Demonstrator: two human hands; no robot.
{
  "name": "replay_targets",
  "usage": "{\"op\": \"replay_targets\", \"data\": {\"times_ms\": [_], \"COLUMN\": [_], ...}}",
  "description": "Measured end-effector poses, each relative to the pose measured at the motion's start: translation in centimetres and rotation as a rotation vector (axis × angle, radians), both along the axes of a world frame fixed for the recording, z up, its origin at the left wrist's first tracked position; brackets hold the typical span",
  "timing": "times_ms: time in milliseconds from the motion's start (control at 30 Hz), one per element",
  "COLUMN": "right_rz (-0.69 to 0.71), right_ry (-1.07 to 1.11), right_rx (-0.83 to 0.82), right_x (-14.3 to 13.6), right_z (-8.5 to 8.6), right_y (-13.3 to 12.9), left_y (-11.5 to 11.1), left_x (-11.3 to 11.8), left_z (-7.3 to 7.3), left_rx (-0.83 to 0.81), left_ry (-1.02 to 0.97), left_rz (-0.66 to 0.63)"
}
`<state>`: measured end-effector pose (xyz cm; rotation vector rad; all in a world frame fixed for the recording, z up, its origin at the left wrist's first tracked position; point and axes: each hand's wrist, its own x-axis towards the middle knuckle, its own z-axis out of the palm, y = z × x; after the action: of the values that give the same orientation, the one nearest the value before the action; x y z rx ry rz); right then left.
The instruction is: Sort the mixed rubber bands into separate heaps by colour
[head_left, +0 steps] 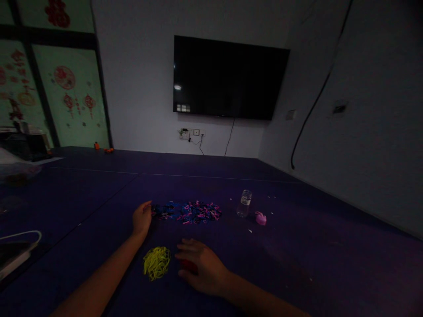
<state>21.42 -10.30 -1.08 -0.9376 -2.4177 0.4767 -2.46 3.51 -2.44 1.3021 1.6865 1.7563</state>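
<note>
My left hand point(142, 219) rests on its side at the left end of a pile of small elastic bands point(198, 212), mostly dark blue with pink and a few pale ones. Its fingers are stretched out against the pile's edge, not wrapped round anything I can see. Nearer to me, my right hand point(203, 267) lies open, palm down, thumb and fingers apart. Something red point(189, 265), perhaps more bands, shows between them, partly hidden under the palm. A heap of yellow-green bands point(157, 263) lies just left of it.
A clear bottle point(244, 203) stands right of the pile, with a pink lid point(261, 218) beside it. White scraps point(250, 231) dot the purple surface point(297, 259). At the left edge lies a dark device with a white cable point(38, 235). A television point(229, 79) hangs on the wall.
</note>
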Motion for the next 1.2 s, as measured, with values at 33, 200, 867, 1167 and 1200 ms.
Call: {"op": "replay_targets", "data": {"times_ms": [33,200,867,1167,1200], "right_rz": [0.013,0.055,-0.112,-0.575,-0.589], "right_ry": [-0.029,-0.131,0.046,0.071,0.043], "right_rx": [0.023,0.104,0.23,0.336,0.323], "right_x": [0.0,0.1,0.9,6.6,7.1], "right_z": [0.0,0.3,1.0,0.8,0.8], "right_y": [-0.1,-0.2,0.8,7.3,7.8], "left_y": [0.1,0.6,0.0,-1.4,-1.6], "left_x": [0.0,-0.1,-0.9,1.2,1.3], "left_z": [-0.1,-0.3,0.5,1.7,1.8], "left_rx": [0.009,0.049,0.138,0.122,0.115], "left_ry": [-0.018,-0.11,0.091,0.801,0.834], "left_rz": [-0.009,-0.081,0.005,-0.303,-0.32]}}
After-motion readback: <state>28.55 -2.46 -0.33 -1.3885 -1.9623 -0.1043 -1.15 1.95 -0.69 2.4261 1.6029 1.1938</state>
